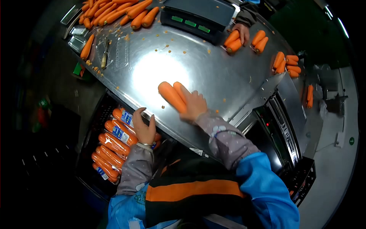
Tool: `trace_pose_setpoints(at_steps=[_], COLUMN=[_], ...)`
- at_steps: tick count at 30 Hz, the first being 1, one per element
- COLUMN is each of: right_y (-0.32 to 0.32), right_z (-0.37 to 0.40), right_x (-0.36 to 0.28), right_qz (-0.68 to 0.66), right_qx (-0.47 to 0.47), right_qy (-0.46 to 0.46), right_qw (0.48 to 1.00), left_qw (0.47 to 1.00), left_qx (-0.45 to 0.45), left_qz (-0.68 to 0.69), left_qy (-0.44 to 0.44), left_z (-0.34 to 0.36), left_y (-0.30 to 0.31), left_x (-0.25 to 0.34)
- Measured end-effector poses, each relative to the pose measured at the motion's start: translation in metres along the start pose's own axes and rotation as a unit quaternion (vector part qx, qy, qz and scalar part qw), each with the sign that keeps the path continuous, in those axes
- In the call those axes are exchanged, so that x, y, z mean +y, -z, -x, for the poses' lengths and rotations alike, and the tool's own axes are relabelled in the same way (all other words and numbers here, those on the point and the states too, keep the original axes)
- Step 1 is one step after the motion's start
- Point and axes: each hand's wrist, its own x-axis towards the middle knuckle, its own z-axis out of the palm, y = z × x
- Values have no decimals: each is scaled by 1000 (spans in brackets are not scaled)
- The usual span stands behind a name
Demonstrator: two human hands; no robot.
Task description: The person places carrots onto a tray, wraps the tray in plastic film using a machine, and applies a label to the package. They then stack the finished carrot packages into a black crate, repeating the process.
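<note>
Two carrots (171, 95) lie side by side on the metal table (145, 49), near its front edge. My right hand (193, 105) is closed round their right-hand side, fingers over the smaller carrot. My left hand (144, 128) is open, thumb and fingers apart, just off the table's edge and above a black crate. It holds nothing. Below and left of it, packed carrots (114, 145) in clear film with blue labels lie in rows in the black crate (82, 152).
Loose carrots (114, 11) are piled at the back left, near a peeler-like tool (104, 59). A scale (198, 17) stands at the back. Another person's hand (242, 33) touches carrots (233, 42). A machine (280, 124) is at the right.
</note>
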Motion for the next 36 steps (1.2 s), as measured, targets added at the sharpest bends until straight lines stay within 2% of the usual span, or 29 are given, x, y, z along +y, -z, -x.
trace_pose_setpoints(at_steps=[2,3,5,7,10,13,15,16,17,19,21,22,23,25,26,27,30,31,32,33,35,36], right_y=[10,19,44,49,111,193,224,238,248,260,249,240,223,215,213,212,208,193,193,176,169,168], right_z=[1,2,12,37,108,197,237,255,271,294,294,292,284,289,296,305,320,313,322,318,326,333], right_x=[-7,-9,-3,20,74,152,239,277,302,338,383,406,433,435,437,440,454,467,455,470,470,465], right_qz=[-16,-91,-238,-275,-138,-4,65,67,77,80,123,68,14,-36,-21,-6,-12,-27,21,-34,-18,-24], right_qx=[-1,-57,-158,-89,80,150,181,165,160,86,83,116,125,105,121,137,150,180,187,260,344,339], right_qy=[-8,-12,-32,87,216,147,128,109,61,-59,-46,27,60,14,34,53,110,133,54,103,110,78], right_qw=[1000,994,958,953,963,978,973,978,982,991,988,991,990,994,992,989,983,974,981,959,932,937], left_qw=[999,997,998,995,985,984,983,982,980,966,922,898,870,814,796,776,735,684,677,653,694,678], left_qx=[16,16,28,-1,-30,-47,-50,-75,-98,-141,-217,-249,-293,-353,-367,-383,-365,-487,-550,-639,-589,-600], left_qz=[20,52,52,93,162,168,176,173,170,184,231,209,239,207,184,161,109,149,139,159,76,86], left_qy=[30,50,15,34,51,44,28,-8,-45,-117,-222,-297,-317,-413,-444,-474,-562,-522,-469,-374,-407,-416], left_z=[-2,-4,-7,-9,-4,2,3,0,-2,-10,-13,-11,-3,5,14,18,40,39,41,48,53,56], left_y=[5,8,7,6,4,-5,-23,-33,-48,-88,-138,-159,-180,-237,-255,-269,-358,-386,-382,-371,-371,-368], left_x=[-9,-12,-27,-36,-24,-9,29,57,89,155,226,268,310,370,402,424,424,414,423,433,432,435])
